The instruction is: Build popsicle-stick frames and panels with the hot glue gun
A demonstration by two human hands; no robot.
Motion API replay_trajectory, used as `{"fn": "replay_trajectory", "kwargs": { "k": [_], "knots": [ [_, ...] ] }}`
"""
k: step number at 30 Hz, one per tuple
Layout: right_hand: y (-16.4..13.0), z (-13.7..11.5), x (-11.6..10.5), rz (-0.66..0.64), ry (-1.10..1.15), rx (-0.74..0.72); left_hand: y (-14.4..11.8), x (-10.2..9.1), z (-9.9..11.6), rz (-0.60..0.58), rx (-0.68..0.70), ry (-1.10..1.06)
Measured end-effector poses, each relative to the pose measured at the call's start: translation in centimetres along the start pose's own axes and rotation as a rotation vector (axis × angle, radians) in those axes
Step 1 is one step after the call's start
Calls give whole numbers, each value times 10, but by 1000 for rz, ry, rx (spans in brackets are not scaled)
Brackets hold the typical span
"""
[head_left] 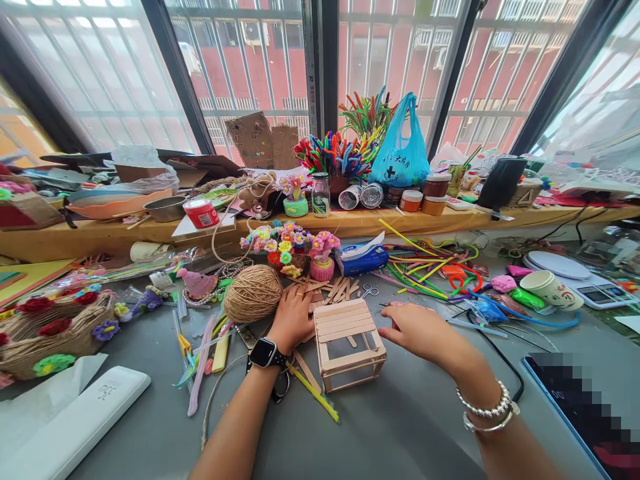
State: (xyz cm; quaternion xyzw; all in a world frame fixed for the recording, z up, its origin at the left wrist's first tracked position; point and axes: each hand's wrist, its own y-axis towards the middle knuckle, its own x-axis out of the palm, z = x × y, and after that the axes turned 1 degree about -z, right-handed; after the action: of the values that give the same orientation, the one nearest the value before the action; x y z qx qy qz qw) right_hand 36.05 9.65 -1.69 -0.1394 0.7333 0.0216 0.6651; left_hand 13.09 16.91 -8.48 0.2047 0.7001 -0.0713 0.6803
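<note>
Nearest on the grey table [390, 427] a white slab-shaped case [75, 420] lies at the left and a dark tablet [590, 407] at the right. Between them stands a small crate of flat wooden sticks [349, 343]. The left hand [293, 319], a black watch on its wrist, rests palm down just beside the crate's left edge on loose sticks, its grip open and holding nothing. The right hand [417, 330], bracelets at the wrist, hovers flat just right of the crate, grip loose and empty. Behind the left hand sits a ball of twine [253, 293], then little pots of yarn flowers [290, 243] and a tissue pack [363, 257]. Pipe cleaners [425, 270] sprawl to the right near a paper cup [550, 288]. Beyond, a yellow sill shelf [100, 237] carries jars, boxes and a blue plastic bag [400, 150] under barred windows facing a red building.
</note>
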Motion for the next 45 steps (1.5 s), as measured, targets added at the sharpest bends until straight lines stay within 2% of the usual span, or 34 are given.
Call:
{"fn": "replay_trajectory", "kwargs": {
  "k": [8,17,26,34,45],
  "knots": [
    [1,-3,0,-12,-17,18,0,-4,1,-8,-1,-13],
    [-1,-3,-9,-53,2,24,0,-8,-6,53,-24,-55],
    [-3,-4,-8,-29,15,14,-2,-9,-12,121,-142,-130],
    [-3,-3,-10,-34,36,43,-2,-12,-12,95,-206,-119],
    [-3,4,-6,-49,29,5,-4,-14,-9,85,-295,-55]
  ]
}}
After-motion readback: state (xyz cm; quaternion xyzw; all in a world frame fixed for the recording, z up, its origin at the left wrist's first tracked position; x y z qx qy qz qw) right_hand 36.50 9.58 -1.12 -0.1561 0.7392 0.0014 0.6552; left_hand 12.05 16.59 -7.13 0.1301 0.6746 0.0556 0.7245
